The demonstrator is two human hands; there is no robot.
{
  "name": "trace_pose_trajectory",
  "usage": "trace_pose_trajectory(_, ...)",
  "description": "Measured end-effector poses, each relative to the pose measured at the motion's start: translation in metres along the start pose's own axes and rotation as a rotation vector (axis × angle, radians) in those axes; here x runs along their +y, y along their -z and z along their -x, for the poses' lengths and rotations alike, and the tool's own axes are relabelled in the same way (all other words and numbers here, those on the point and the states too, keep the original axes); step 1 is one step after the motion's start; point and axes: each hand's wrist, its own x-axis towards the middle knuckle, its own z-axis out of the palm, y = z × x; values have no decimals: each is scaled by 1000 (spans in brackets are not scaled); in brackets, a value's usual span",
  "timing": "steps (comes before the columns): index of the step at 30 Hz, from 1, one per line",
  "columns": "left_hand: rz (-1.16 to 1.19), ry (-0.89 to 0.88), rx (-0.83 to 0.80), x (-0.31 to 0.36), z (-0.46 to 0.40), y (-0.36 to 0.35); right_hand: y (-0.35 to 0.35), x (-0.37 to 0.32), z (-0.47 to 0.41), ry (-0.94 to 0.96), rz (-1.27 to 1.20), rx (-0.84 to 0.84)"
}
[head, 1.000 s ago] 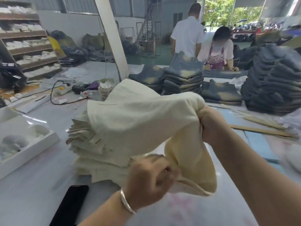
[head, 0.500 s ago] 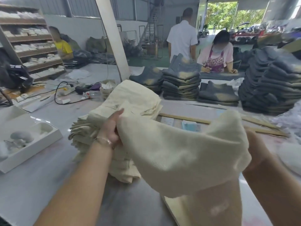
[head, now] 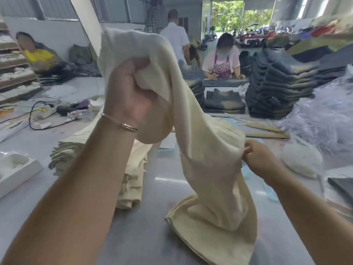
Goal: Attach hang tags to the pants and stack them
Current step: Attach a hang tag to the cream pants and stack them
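Note:
A cream pair of pants [head: 208, 159] hangs in the air in front of me, its lower end trailing on the grey table [head: 162, 176]. My left hand [head: 129, 96], with a thin bracelet at the wrist, is raised high and grips a bunch of the cloth near its top. My right hand [head: 257, 159] is lower and to the right, pinching the pants' edge. A stack of folded cream pants [head: 131, 180] lies on the table behind my left arm, partly hidden by it. I see no hang tag on the held pair.
A white tray [head: 17, 169] sits at the left edge. Cables and small items [head: 57, 111] lie far left. Dark folded jeans stand in stacks [head: 277, 87] at the back right, clear plastic bags [head: 324, 119] at right. Wooden sticks [head: 267, 133] lie beyond my right hand. People work behind.
My left hand has risen from the stack's level to high up, lifting the pants so that they hang. My right hand has dropped and now pinches the edge lower down.

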Motion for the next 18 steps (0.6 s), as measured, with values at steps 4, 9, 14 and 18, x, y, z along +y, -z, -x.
trace_pose_trajectory(4, -170, -13, -73, -69, 26, -37, 28, -29, 3, 123, -393, 359)
trace_pose_trajectory(9, -880, 63, -257, -189, 84, -36, 60, -55, 23, 300, -241, -178)
trace_pose_trajectory(14, -1554, 21, -863, -275, 151, -16, 31, 12, 31, 31, 665, -197)
trace_pose_trajectory(18, -1851, -111, -1120, -303, 177, 24, 49, 78, 52, -43, 157, -105)
